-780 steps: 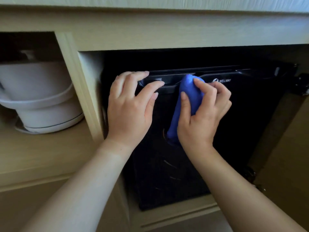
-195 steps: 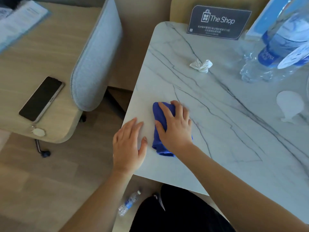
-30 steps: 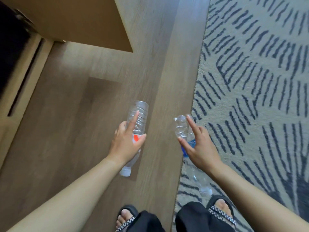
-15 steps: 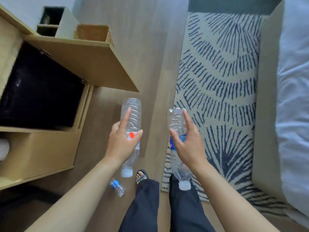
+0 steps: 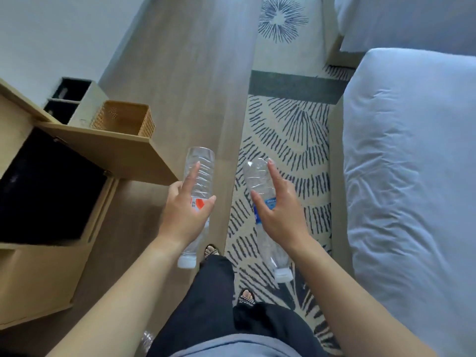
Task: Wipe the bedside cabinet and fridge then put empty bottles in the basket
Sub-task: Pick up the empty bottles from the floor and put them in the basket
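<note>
Bottles sit one to a hand, bases forward and caps back toward the body: the red-label bottle in the left hand, the blue-label bottle in the right hand. Each hand clasps its bottle at the label, thumb across it, forefinger laid straight along the clear wall, the other fingers hidden behind. The basket stands ahead and left of the left hand, past the open door, whose corner is just left of that bottle. A leftward swing could clip that corner. Thin plastic may slip from so light a hold, and a toss might bounce off the rim. Bare floor runs open ahead of both hands. The rug lies below the right hand and the bed well to its right.
</note>
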`<action>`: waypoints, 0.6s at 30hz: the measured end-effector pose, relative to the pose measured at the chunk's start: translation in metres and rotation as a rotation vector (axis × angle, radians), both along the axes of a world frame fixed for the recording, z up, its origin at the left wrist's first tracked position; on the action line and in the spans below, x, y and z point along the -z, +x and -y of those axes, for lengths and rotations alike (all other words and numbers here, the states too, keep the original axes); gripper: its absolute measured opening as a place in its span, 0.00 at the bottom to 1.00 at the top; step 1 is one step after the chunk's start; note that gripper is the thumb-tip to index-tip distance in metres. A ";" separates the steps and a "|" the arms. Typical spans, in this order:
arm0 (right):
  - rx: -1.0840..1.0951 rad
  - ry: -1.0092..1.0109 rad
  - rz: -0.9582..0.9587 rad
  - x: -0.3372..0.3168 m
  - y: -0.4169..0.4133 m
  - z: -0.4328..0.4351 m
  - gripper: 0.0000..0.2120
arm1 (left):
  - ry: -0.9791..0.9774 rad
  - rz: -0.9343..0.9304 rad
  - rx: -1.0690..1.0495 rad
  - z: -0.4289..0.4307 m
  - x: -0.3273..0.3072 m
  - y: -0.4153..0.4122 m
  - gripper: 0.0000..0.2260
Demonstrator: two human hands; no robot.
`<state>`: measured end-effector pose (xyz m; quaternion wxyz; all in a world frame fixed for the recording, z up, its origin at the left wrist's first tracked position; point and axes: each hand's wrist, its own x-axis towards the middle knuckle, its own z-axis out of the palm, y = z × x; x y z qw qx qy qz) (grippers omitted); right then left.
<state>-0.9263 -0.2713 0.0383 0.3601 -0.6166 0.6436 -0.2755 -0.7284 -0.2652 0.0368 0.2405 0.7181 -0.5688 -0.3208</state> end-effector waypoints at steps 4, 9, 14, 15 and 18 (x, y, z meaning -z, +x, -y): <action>-0.101 0.035 -0.042 0.002 0.027 0.054 0.31 | 0.007 0.099 -0.056 0.041 0.001 0.027 0.31; -0.132 0.018 -0.108 0.002 0.051 0.147 0.31 | -0.013 0.076 -0.083 0.126 0.011 0.047 0.32; -0.102 -0.019 -0.155 -0.015 0.060 0.239 0.31 | -0.063 0.100 -0.054 0.231 0.004 0.062 0.32; -0.090 -0.034 -0.152 -0.017 0.062 0.257 0.31 | -0.074 0.113 -0.054 0.251 0.003 0.066 0.32; -0.055 -0.046 -0.158 -0.016 0.072 0.305 0.32 | -0.080 0.145 -0.056 0.300 0.000 0.077 0.32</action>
